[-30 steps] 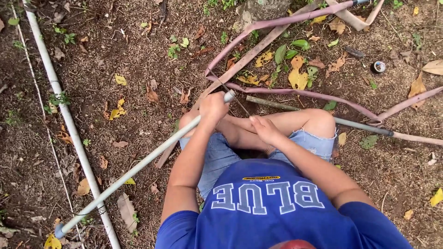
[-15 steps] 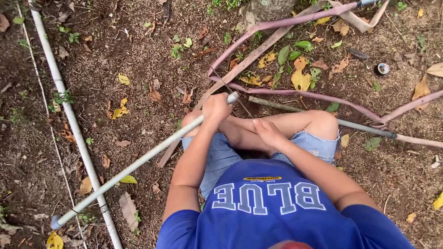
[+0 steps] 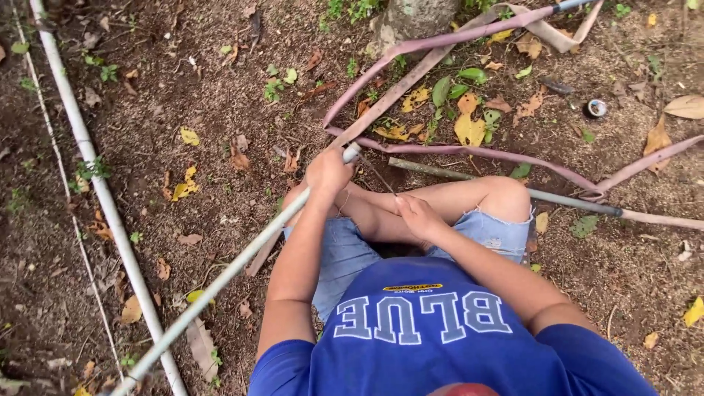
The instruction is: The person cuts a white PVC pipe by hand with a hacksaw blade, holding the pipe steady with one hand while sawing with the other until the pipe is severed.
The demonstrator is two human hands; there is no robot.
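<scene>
left hand (image 3: 328, 174) is wrapped tight around the upper end of a thin white pipe (image 3: 220, 282), fingers curled closed on it just short of the tip, which pokes out past the knuckles toward the dirt. the pipe runs diagonally down-left from that grip, over the left knee, and out of frame at the bottom. right hand (image 3: 419, 217) rests low between the knees, fingers drawn together on what looks like a thin dark rod (image 3: 379, 176); too small to tell if it is really pinched. the rod angles up toward the pipe tip, so both ends meet near the same spot on the ground. judging progress: the pipe end is presented and steadied, the rod is near it but i cannot tell whether it is touching or inserted, so the work at the tip looks started, not finished. a second, thicker white pipe (image 3: 95, 183) lies flat on the soil at left, well apart and untouched. a pink hose (image 3: 469, 152) loops just beyond the knees, with a grey bar (image 3: 440, 172) lying under it.
</scene>
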